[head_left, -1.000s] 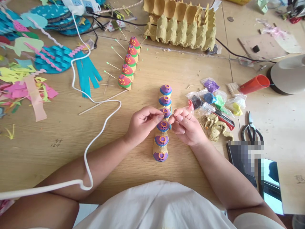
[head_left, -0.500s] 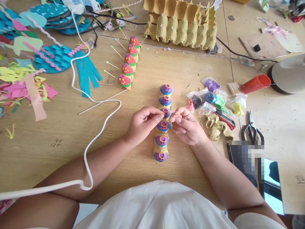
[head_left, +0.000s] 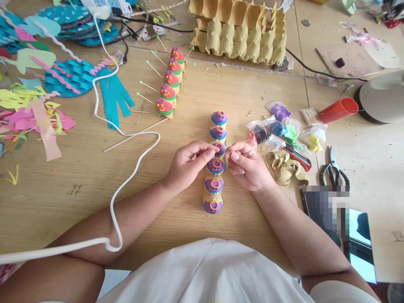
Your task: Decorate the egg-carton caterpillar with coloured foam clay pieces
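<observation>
A strip of egg-carton cups (head_left: 213,197) stands lengthwise in front of me, each cup capped with purple clay, a blue rim, an orange ring and small face marks. Over its middle, my left hand (head_left: 191,164) is closed in a pinch of thumb and index finger. Facing it from the strip's right side, my right hand (head_left: 248,166) also has thumb and index finger pinched, with the other fingers curled. Whatever lies between the fingertips is too small to make out. A thin blue strip (head_left: 226,162) shows beside the cups near my right fingers.
Red-capped egg-carton cups (head_left: 164,106) with green-tipped sticks stand farther back. On the right lie bagged clay (head_left: 279,111), a utility knife (head_left: 298,158), scissors (head_left: 334,170) and a red cup (head_left: 337,110). A white cable (head_left: 135,168) crosses the left side. Egg cartons (head_left: 246,42) lie behind.
My right thumb and index fingertips have shifted slightly. My left hand stays nearly still, and the cups have not moved.
</observation>
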`<action>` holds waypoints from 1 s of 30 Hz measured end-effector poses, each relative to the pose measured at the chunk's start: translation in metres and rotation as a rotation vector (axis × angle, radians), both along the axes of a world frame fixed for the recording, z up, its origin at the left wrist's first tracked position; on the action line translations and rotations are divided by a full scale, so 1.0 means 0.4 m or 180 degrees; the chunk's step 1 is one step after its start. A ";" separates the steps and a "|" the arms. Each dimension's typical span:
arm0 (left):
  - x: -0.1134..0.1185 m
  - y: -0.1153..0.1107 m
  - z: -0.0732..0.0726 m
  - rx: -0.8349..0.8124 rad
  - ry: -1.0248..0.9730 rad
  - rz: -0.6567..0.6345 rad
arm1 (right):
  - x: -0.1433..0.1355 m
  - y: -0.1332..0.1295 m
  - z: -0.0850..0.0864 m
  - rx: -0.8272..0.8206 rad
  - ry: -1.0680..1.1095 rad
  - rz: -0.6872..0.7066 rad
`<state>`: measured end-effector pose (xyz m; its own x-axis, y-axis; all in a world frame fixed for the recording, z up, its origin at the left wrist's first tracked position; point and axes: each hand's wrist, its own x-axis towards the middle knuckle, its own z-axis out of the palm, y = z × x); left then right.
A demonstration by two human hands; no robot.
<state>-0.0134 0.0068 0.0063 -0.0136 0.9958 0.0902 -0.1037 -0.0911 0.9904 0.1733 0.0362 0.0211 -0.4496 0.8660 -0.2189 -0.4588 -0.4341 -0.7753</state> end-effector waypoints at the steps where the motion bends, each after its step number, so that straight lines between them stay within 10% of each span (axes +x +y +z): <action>1: 0.000 0.000 -0.002 -0.0047 -0.0043 -0.0013 | 0.000 0.000 0.000 -0.0003 -0.0012 0.0001; 30: 0.005 -0.001 0.000 -0.0118 -0.0206 0.0059 | 0.000 0.012 -0.014 0.0158 -0.0178 -0.0229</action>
